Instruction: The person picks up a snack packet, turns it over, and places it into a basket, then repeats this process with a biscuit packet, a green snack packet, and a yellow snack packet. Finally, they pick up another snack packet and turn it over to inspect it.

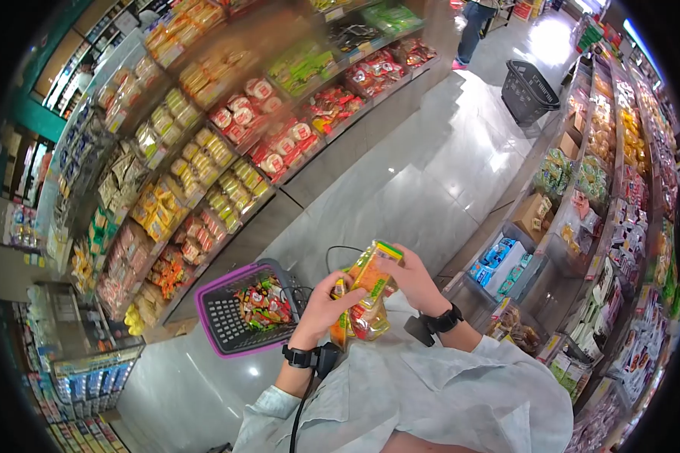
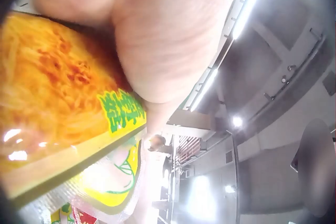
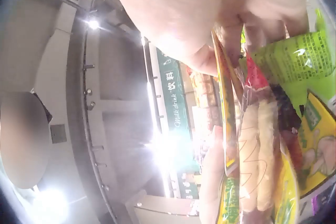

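Note:
In the head view both hands are in front of my body with a bunch of snack packets. My left hand (image 1: 326, 308) holds the bunch at its left side, the thumb lying across an orange packet (image 1: 371, 278) with a yellow strip. The right hand (image 1: 415, 279) grips the upper right end of the same bunch. Close up, the left wrist view has the orange packet's shredded-food picture (image 2: 58, 82) and green lettering. In the right wrist view, a clear packet of pale sticks (image 3: 256, 150), a green packet (image 3: 294, 58) and a yellow packet (image 3: 321, 155) hang below the fingers.
A dark basket with a purple rim (image 1: 217, 346) stands on the floor at my left, with several small colourful packets (image 1: 266, 303) inside. Snack shelves (image 1: 302, 185) run along the left, and more shelves (image 1: 555, 260) along the right. Farther up the aisle are a black basket (image 1: 529, 90) and a person's leg (image 1: 472, 34).

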`<action>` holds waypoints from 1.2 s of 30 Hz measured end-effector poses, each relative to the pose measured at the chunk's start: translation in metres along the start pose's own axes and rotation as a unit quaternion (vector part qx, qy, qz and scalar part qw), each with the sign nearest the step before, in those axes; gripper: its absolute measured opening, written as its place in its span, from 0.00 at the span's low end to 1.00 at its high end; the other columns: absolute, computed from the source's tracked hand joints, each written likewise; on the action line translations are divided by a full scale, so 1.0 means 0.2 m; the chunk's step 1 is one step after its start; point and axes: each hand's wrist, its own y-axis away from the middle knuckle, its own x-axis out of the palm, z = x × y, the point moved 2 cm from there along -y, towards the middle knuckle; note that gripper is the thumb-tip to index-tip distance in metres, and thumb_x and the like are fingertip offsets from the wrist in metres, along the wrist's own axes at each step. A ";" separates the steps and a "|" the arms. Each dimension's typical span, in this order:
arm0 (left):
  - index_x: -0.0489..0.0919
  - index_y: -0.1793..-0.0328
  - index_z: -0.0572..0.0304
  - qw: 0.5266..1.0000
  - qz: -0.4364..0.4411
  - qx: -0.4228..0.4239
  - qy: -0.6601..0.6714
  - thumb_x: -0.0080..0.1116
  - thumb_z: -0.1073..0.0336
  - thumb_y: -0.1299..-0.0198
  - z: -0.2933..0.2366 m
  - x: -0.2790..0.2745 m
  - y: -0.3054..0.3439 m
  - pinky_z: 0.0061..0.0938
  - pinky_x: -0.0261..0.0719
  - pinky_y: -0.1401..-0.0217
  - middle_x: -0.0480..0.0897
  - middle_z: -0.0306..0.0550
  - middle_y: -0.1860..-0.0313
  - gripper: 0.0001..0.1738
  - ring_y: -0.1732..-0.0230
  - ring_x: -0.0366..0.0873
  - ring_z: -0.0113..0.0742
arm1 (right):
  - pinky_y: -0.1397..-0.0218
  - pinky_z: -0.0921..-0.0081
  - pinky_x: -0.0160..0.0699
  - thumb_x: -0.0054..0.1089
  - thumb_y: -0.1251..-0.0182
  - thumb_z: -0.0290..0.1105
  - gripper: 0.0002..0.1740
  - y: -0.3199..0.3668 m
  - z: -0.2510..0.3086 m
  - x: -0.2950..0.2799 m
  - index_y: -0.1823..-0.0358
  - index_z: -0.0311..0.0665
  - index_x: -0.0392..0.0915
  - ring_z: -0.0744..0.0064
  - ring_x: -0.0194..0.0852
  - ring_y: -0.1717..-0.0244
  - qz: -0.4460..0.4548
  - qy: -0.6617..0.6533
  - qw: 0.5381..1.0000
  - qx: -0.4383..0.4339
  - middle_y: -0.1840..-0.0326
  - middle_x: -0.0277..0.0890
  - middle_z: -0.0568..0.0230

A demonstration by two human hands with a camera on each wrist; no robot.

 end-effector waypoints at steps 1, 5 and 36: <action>0.75 0.60 0.58 1.000 0.015 0.008 0.001 0.69 0.69 0.37 0.00 0.02 -0.05 0.18 0.68 0.58 0.73 0.30 0.62 0.11 0.60 0.68 0.18 | 0.54 0.79 0.78 0.63 0.28 0.34 0.14 0.01 0.02 -0.02 0.47 0.34 0.77 0.82 0.78 0.56 -0.023 -0.024 0.999 -0.005 0.57 0.81 0.68; 0.76 0.57 0.58 0.998 0.062 -0.002 0.009 0.70 0.67 0.37 -0.04 0.11 -0.21 0.19 0.70 0.56 0.75 0.31 0.61 0.12 0.60 0.70 0.19 | 0.51 0.78 0.79 0.60 0.26 0.31 0.14 0.02 0.04 -0.12 0.44 0.33 0.77 0.79 0.79 0.54 -0.104 -0.089 0.991 -0.016 0.54 0.81 0.68; 0.73 0.57 0.57 0.975 0.196 -0.042 0.101 0.68 0.66 0.35 -0.53 -0.41 -1.78 0.23 0.77 0.50 0.80 0.38 0.54 0.12 0.54 0.76 0.24 | 0.41 0.67 0.77 0.53 0.20 0.40 0.11 -1.29 0.80 -0.27 0.45 0.45 0.75 0.73 0.79 0.43 -0.287 -0.264 0.921 0.000 0.46 0.81 0.71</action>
